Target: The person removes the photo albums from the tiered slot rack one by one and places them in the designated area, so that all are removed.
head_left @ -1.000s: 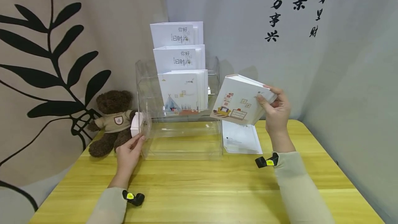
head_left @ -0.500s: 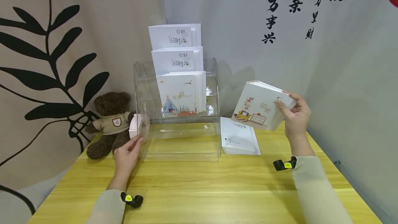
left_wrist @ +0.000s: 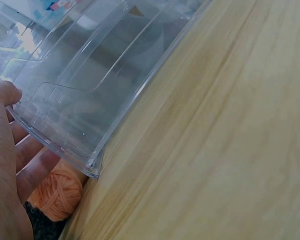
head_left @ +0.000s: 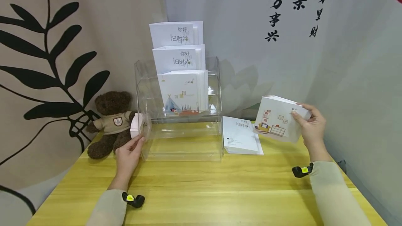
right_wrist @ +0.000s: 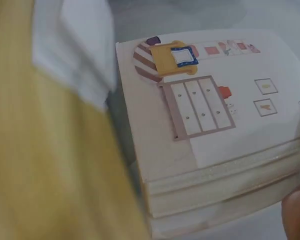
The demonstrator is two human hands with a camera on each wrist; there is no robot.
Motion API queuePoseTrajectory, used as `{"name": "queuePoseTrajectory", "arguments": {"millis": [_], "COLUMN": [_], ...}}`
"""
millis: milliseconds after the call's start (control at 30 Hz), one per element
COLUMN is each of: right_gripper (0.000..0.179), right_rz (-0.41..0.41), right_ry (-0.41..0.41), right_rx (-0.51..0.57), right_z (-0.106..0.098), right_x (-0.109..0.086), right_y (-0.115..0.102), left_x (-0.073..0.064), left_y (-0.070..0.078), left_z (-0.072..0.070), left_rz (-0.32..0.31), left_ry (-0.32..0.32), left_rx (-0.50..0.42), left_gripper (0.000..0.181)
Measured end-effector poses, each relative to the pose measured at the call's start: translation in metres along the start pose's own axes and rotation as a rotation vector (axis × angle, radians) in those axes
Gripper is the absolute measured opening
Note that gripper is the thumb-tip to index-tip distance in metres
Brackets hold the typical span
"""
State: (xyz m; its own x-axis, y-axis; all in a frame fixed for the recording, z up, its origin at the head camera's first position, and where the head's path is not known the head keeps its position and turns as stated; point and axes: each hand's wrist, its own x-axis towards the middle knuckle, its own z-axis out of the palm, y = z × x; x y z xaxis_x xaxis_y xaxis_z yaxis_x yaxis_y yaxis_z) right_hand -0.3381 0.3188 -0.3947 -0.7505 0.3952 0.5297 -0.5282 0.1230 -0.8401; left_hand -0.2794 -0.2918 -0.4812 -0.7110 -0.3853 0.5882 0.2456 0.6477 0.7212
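Observation:
My right hand (head_left: 314,128) grips a white photo album (head_left: 281,119) by its upper right corner, thumb on the front cover. Held tilted over the table's right side, it shows a yellow armchair and a chest of drawers; the page edges (right_wrist: 225,185) show in the right wrist view. My left hand (head_left: 128,156) pinches the left side of a clear stepped display rack (head_left: 185,156), thumb on one face and fingers behind the panel. Three white albums stand in the rack: a top one (head_left: 176,34), a middle one (head_left: 176,58) and a front one with a tent picture (head_left: 179,93).
Another white album (head_left: 240,137) lies against the rack's right side. Left of the rack sits a brown teddy bear (head_left: 113,125), with a pale pink object (head_left: 136,125) beside it. A ball of orange yarn (left_wrist: 57,195) shows behind my left fingers. A fabric wall stands behind the table.
My right hand has carried the album to the right and lower, away from the rack. The lying album shows more fully. My left hand stays on the rack's side.

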Motion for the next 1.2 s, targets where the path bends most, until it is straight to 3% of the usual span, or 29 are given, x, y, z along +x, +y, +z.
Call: {"name": "queuePoseTrajectory", "arguments": {"millis": [133, 233, 333, 433, 500, 600, 667, 733, 867, 1200], "right_gripper": [0.034, 0.042, 0.064, 0.075, 0.063, 0.042, 0.04, 0.042, 0.043, 0.058], "right_rz": [0.082, 0.063, 0.053, 0.118, 0.201, 0.287, 0.316, 0.327, 0.334, 0.288], "right_ry": [0.027, 0.014, -0.012, -0.057, -0.135, -0.343, -0.471, -0.537, -0.547, -0.544], "right_rx": [-0.089, -0.163, -0.115, -0.047, -0.055, -0.113, -0.148, -0.132, -0.138, -0.329], "right_z": [-0.015, -0.022, -0.024, -0.027, -0.035, -0.049, -0.056, -0.058, -0.058, -0.058], "right_x": [0.002, 0.001, -0.001, -0.005, -0.009, -0.016, -0.019, -0.02, -0.021, -0.022], "right_y": [0.024, 0.04, 0.05, 0.058, 0.066, 0.085, 0.093, 0.098, 0.097, 0.097], "left_x": [0.001, 0.002, 0.003, 0.002, 0.002, 0.002, 0.002, 0.002, 0.002, 0.002], "left_y": [0.001, 0.0, -0.001, 0.0, 0.0, 0.0, -0.001, 0.0, 0.0, 0.002], "left_z": [0.0, 0.001, 0.001, 0.001, 0.001, 0.001, 0.001, 0.001, 0.001, 0.002], "left_rz": [-0.017, -0.007, 0.008, 0.021, 0.027, 0.033, 0.031, 0.025, 0.014, 0.008], "left_ry": [-0.007, -0.01, -0.002, 0.003, 0.006, 0.011, 0.014, 0.013, 0.006, 0.004], "left_rx": [-0.011, -0.015, -0.024, -0.034, -0.036, -0.034, -0.031, -0.027, -0.028, -0.032], "left_gripper": [0.031, 0.031, 0.031, 0.03, 0.028, 0.028, 0.028, 0.029, 0.029, 0.029]}}
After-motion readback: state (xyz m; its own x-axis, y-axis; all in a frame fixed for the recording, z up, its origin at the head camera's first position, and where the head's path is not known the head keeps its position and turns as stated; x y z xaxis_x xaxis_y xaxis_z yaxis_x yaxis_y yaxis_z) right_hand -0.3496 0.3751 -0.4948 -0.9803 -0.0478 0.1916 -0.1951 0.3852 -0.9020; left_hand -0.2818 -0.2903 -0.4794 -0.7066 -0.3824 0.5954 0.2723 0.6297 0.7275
